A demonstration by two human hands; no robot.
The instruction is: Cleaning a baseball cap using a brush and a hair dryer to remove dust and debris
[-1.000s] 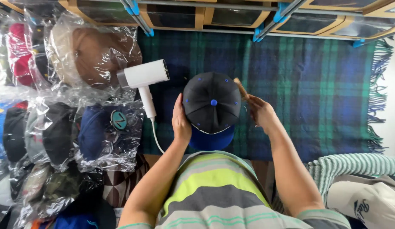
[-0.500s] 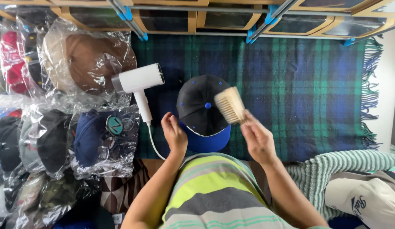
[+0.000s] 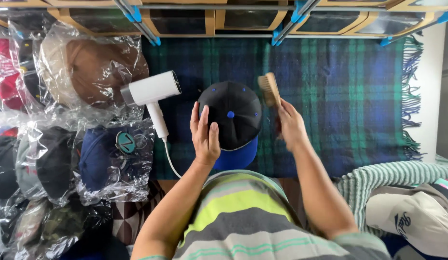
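Black baseball cap [image 3: 231,113] with a blue top button, blue eyelets and a blue brim lies crown-up on the green-and-blue plaid blanket [image 3: 339,96], just right of the white hair dryer [image 3: 150,94], whose cord trails down past the cap's left side. The left hand [image 3: 205,134] lies flat and open over the cap's left panels, fingers spread toward the crown, pinning it rather than gripping it. The right hand [image 3: 290,124] is closed around the handle of a wooden brush [image 3: 270,89], which stands tilted at the cap's right edge; whether its pale bristles touch the fabric there cannot be told. Left of the dryer, several caps wrapped in clear plastic [image 3: 94,67] are stacked side by side, and far to the right of the black cap, at the lower corner, rests a beige cap [image 3: 416,216] beside a striped green cloth. Shelf boxes with tan frames [image 3: 185,19] run along the blanket's far edge. A likely risk is that the cap skids or spins on the blanket, since it is only pressed from one side by a flat palm; a firm stroke from the right could push it into the dryer. Pressing down too hard could also dent the crown. The dryer's cord, lying close to the left wrist, could snag and drag the dryer along.
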